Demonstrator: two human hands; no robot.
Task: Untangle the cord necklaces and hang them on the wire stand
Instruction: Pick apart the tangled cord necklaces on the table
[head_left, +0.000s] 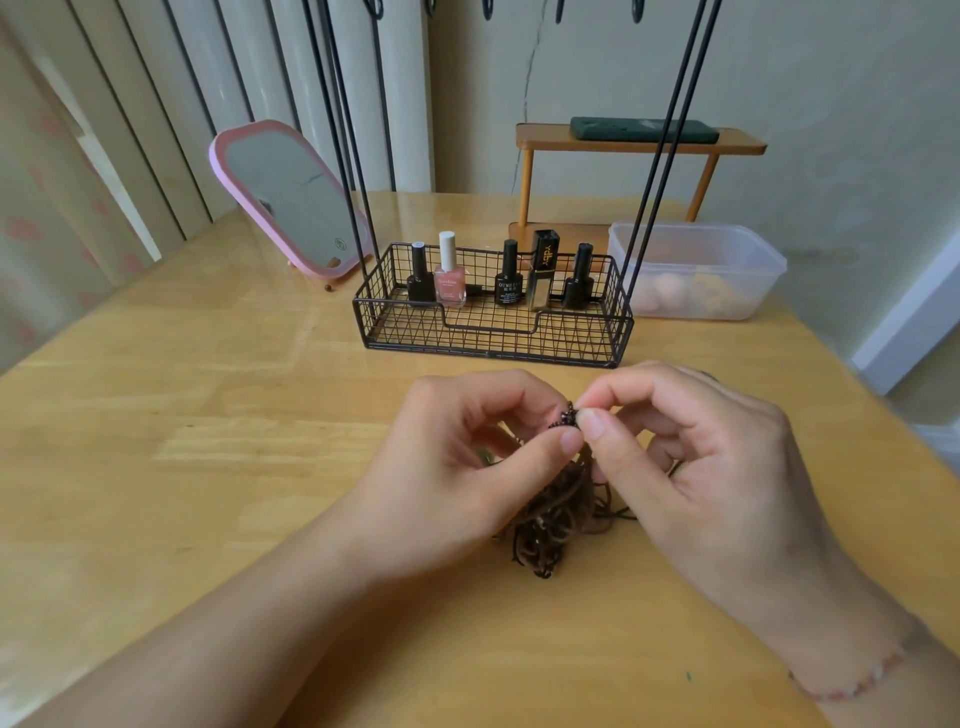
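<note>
Nearest to the camera are the two forearms, which come in from the bottom edge and meet over the wooden surface (208, 395). The left hand (467, 447) and the right hand (691, 457) are close together, fingertips almost touching, and both pinch a small beaded part of the cord necklaces (558, 514) between thumb and forefinger. The other fingers are curled loosely. I think the beads are held up like this so the rest of the tangle can hang down and show where the cords cross. The brown bundle hangs from the pinch and its lower end rests on the surface, just under the hands. It looks not yet separated, so the task seems to be at an early stage. Behind the hands stands the wire stand (493, 332), its basket holding nail polish bottles (451, 273); its hooks at the top edge carry no necklace.
</note>
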